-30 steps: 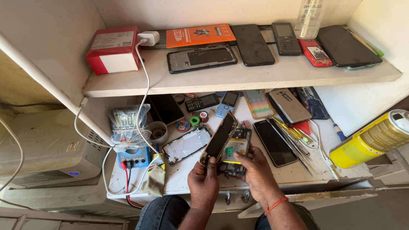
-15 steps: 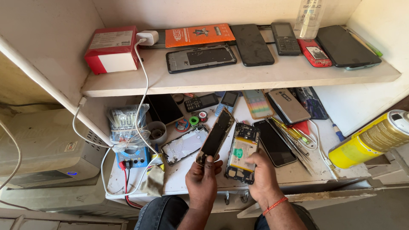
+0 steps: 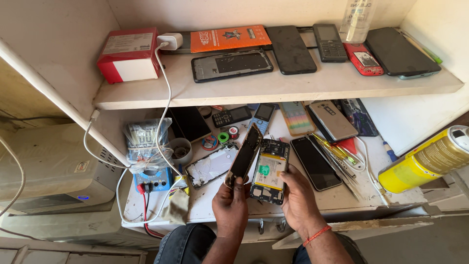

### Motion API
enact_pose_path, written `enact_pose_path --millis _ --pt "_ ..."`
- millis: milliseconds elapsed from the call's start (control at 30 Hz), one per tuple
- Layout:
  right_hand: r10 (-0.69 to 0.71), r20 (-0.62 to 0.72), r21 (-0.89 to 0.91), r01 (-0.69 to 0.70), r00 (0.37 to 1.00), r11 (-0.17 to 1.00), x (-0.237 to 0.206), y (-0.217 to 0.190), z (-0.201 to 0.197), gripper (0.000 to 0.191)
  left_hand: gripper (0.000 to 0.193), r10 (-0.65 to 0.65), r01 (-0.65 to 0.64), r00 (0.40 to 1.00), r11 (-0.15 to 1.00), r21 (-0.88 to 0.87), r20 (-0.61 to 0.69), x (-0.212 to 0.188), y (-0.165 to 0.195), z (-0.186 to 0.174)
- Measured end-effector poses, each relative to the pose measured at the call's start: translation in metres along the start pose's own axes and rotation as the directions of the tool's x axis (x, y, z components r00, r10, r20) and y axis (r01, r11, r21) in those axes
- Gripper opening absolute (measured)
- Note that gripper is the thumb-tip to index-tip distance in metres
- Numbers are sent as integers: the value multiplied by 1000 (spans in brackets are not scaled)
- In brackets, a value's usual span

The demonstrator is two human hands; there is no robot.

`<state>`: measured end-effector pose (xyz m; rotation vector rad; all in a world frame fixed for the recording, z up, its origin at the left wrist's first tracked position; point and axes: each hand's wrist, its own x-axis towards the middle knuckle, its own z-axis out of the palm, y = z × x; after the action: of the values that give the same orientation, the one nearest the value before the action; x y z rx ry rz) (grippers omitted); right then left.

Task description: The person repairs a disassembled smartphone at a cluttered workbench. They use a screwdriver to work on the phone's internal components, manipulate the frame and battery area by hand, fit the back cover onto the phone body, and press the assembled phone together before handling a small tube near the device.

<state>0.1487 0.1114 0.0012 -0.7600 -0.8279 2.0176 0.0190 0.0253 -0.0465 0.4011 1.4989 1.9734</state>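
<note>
Two hands are up over the worktop (image 3: 342,198), each with one half of an opened phone. The left hand (image 3: 230,208) grips the screen (image 3: 245,155) by its lower end, thumb on the dark glass, and holds it tilted on edge so it leans up and away. The right hand (image 3: 298,200) clasps the phone body (image 3: 269,171) from its right side and bottom, its open back facing up with the battery and a green sticker in view. The two halves touch, or nearly so, along the body's upper left edge.

Against half a second ago, the halves have been drawn closer together: the screen then stood further left with a clear gap between it and the body, and now its top leans in over the body's upper corner. A second ago both parts were held lower and bunched together in front of the hands, the body partly hidden; now it is raised and fully shown.

Just left of the screen a cracked frame (image 3: 211,167) lies flat on the worktop, and further left sits a blue meter (image 3: 152,180) with red leads. A dark phone (image 3: 315,163) lies just right of the body, with tweezers (image 3: 337,154) beside it. A yellow can (image 3: 426,159) lies at the right edge. Above, the shelf (image 3: 273,88) carries several more phones and a red box (image 3: 128,55).
</note>
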Motion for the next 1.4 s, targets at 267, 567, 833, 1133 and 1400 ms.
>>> enact_pose_path --millis 267,567,833,1133,1400 --pt "-35 -79 -124 25 996 992 -1 2 3 33 31 86 -84 995 995 -50 40 -7 10 7" --pt "-60 -36 -175 53 998 983 -4 -3 8 35 29 14 -55 993 929 367 114 -22 28 11" --pt "-29 -23 -212 24 999 977 -6 -11 9 36 43 38 -102 972 958 270 232 -25 37 11" --pt "33 -112 -214 -56 993 975 -7 -15 12 34 54 -13 -80 956 949 303 293 -23 27 6" --pt "67 -174 -211 -104 982 972 -10 -20 20 45 68 -40 -10 924 992 128 381 -24 21 6"
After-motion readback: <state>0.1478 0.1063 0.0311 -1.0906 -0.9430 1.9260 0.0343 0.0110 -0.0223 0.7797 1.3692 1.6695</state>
